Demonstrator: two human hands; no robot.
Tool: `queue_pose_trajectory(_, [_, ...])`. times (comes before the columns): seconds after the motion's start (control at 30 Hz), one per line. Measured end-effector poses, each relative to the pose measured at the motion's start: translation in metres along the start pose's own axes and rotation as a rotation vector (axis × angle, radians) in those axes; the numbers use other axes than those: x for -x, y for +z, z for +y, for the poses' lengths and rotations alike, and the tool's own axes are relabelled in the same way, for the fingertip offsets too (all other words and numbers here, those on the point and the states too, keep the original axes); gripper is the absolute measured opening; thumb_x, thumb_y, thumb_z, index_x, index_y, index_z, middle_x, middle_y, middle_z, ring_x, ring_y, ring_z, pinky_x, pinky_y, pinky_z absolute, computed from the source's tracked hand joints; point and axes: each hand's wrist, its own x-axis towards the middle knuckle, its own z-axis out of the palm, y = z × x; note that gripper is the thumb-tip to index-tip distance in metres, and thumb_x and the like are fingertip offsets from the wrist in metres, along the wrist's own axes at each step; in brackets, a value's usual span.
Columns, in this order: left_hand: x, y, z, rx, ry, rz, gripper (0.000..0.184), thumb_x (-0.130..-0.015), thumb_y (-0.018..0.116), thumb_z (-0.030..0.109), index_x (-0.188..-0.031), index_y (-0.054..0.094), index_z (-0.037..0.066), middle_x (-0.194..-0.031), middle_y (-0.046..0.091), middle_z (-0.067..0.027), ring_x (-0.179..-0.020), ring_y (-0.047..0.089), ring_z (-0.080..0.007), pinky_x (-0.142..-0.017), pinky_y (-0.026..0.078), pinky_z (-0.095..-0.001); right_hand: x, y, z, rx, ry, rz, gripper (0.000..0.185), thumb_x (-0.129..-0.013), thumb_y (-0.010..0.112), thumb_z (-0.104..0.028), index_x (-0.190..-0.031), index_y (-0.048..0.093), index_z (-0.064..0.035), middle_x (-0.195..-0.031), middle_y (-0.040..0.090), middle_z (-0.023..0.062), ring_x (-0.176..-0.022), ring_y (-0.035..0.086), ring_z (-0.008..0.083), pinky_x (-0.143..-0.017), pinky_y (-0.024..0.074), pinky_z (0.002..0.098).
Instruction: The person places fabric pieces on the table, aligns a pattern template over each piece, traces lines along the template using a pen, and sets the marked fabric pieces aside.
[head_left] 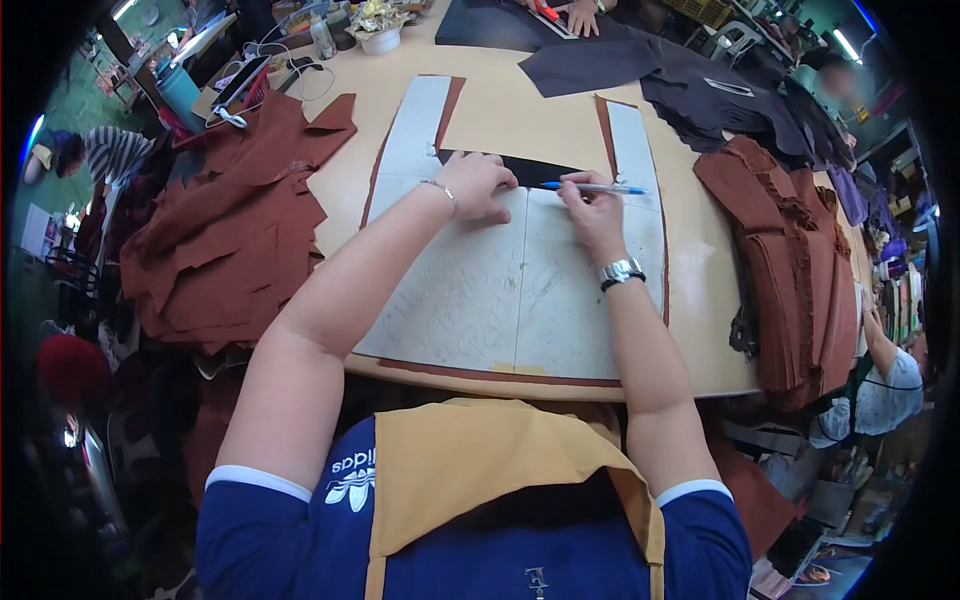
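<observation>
A whitish cardboard pattern (450, 290) with pencil-like marks and a centre line lies in front of me. Rust-brown fabric (500, 377) shows beneath it along its edges. My left hand (482, 187) rests with bent, spread fingers at the pattern's upper inner edge. Beside those fingers runs a black strip (535, 170), its left end partly covered; I cannot tell its material. A blue and white pen (610, 188) is pinched in my right hand (597, 212), held nearly level, one end pointing left over the strip's lower edge.
Stacked rust-brown fabric pieces (225, 230) lie at left, with another bundle (785, 270) at right. Dark fabric (600, 65) spreads across the far side, where another person's hand (583, 15) is at work. A white pot (378, 35) and a bottle (321, 38) stand at the back left.
</observation>
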Motion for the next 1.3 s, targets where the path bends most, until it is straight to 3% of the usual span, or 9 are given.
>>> queue_pose_trajectory(0.07, [0.003,0.001,0.003,-0.031,-0.014,-0.010,0.055,-0.077,0.078,0.045,-0.125,0.067,0.020,-0.127,0.061,-0.0046,-0.127,0.052,-0.0247,-0.110,0.034,-0.0482,-0.002,0.016,-0.004,-0.002,-0.107,0.001,0.014,-0.085,0.068,-0.014,-0.088,0.066,-0.0013,-0.073,0.067,0.0031,-0.065,0.060,0.0096,-0.060,0.0483,0.0247])
queue_pose_trajectory(0.2, [0.019,0.022,0.000,-0.004,-0.005,0.214,0.046,-0.081,0.076,0.043,-0.119,0.068,0.017,-0.125,0.059,-0.0053,-0.121,0.054,-0.0256,-0.109,0.032,-0.0478,-0.001,0.021,-0.001,0.190,-0.177,0.001,0.014,-0.082,0.068,-0.015,-0.083,0.065,-0.0009,-0.070,0.066,0.0047,-0.062,0.059,0.0094,-0.057,0.0476,0.0258])
queue_pose_trajectory(0.37, [0.063,0.039,-0.018,0.080,-0.113,0.419,0.038,-0.084,0.074,0.042,-0.111,0.068,0.016,-0.122,0.059,-0.0079,-0.119,0.054,-0.0277,-0.108,0.034,-0.0462,0.000,0.022,-0.002,0.213,-0.160,-0.026,0.013,-0.083,0.067,-0.013,-0.082,0.065,-0.0011,-0.069,0.066,0.0046,-0.060,0.058,0.0097,-0.056,0.0471,0.0257])
queue_pose_trajectory(0.57, [0.073,0.063,-0.040,0.080,-0.029,0.666,0.038,-0.083,0.074,0.042,-0.109,0.069,0.015,-0.116,0.061,-0.0115,-0.117,0.054,-0.0291,-0.103,0.039,-0.0443,-0.001,0.024,-0.001,0.180,-0.158,-0.037,0.011,-0.084,0.068,-0.012,-0.084,0.066,-0.0014,-0.070,0.065,0.0034,-0.062,0.057,0.0083,-0.057,0.0456,0.0241])
queue_pose_trajectory(0.83, [0.073,0.065,-0.041,0.092,-0.033,0.689,0.041,-0.082,0.076,0.042,-0.109,0.069,0.014,-0.118,0.062,-0.0109,-0.117,0.055,-0.0284,-0.103,0.039,-0.0441,-0.012,0.021,0.013,-0.080,0.000,-0.009,0.011,-0.090,0.067,-0.011,-0.093,0.066,-0.0008,-0.076,0.068,0.0025,-0.064,0.058,0.0071,-0.058,0.0460,0.0219])
queue_pose_trajectory(0.87, [0.074,0.065,-0.041,0.096,-0.043,0.700,0.041,-0.081,0.076,0.042,-0.109,0.069,0.014,-0.119,0.062,-0.0109,-0.117,0.055,-0.0281,-0.103,0.039,-0.0440,-0.011,0.019,0.004,-0.177,0.111,-0.003,0.014,-0.092,0.067,-0.011,-0.101,0.065,-0.0001,-0.080,0.070,0.0053,-0.066,0.060,0.0071,-0.060,0.0475,0.0197])
queue_pose_trajectory(0.97, [0.075,0.063,-0.038,0.112,-0.088,0.673,0.042,-0.081,0.076,0.044,-0.109,0.069,0.014,-0.121,0.062,-0.0106,-0.120,0.054,-0.0276,-0.104,0.038,-0.0436,-0.016,0.028,-0.011,-0.202,0.127,0.078,0.017,-0.093,0.067,-0.010,-0.106,0.064,0.0000,-0.083,0.071,0.0076,-0.067,0.061,0.0070,-0.061,0.0489,0.0185])
queue_pose_trajectory(1.13, [0.072,0.068,-0.037,0.072,-0.223,0.630,0.059,-0.079,0.070,0.060,-0.117,0.066,0.016,-0.140,0.052,-0.0120,-0.135,0.042,-0.0275,-0.108,0.031,-0.0538,-0.040,0.074,-0.003,-0.173,-0.012,-0.052,0.011,-0.090,0.067,-0.011,-0.095,0.067,-0.0008,-0.080,0.071,0.0061,-0.067,0.062,0.0072,-0.062,0.0498,0.0212])
queue_pose_trajectory(1.3, [0.074,0.062,-0.035,0.073,-0.250,0.566,0.060,-0.080,0.068,0.063,-0.119,0.064,0.017,-0.140,0.052,-0.0125,-0.136,0.042,-0.0287,-0.109,0.029,-0.0546,-0.054,0.136,-0.004,-0.072,-0.090,-0.141,0.013,-0.085,0.067,-0.013,-0.087,0.066,0.0002,-0.078,0.070,0.0061,-0.070,0.063,0.0089,-0.063,0.0503,0.0251])
